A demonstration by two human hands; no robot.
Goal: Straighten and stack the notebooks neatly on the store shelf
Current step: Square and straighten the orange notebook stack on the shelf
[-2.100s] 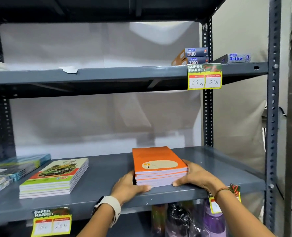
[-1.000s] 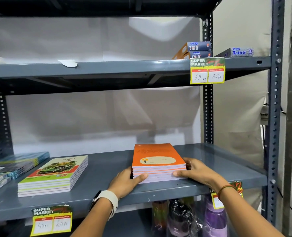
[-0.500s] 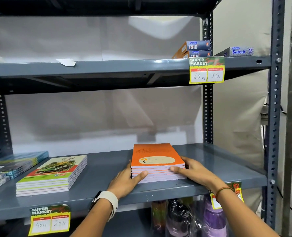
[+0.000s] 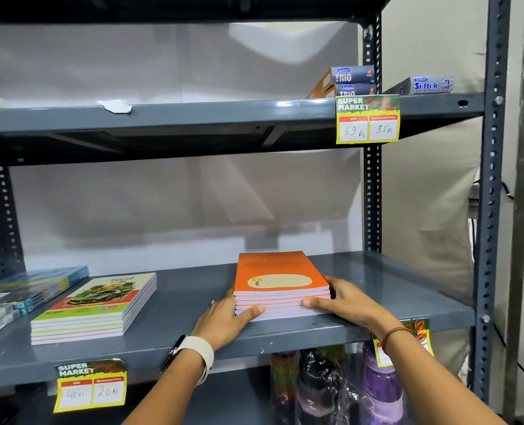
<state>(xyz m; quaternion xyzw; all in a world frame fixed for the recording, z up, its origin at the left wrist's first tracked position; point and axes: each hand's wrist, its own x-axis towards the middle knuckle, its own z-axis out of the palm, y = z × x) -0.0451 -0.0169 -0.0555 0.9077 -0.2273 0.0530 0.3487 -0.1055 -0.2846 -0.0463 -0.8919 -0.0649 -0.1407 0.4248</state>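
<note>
Lower centre, at the shelf's (image 4: 377,328) front lip: left hand (image 4: 223,320) and right hand (image 4: 343,302) bracket the orange notebooks (image 4: 280,280), fingers flat against the pile's sides and thumbs pressed along its front edge. Pile edges look close to flush, so this stack seems nearly done. Further left, the green car-cover stack (image 4: 95,305) sits tidy, while the blue pile (image 4: 24,289) at far left looks fanned and is probably still to be straightened.

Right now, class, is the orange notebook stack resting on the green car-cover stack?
No, the orange stack sits on the grey shelf itself, right of the green stack and apart.
</note>
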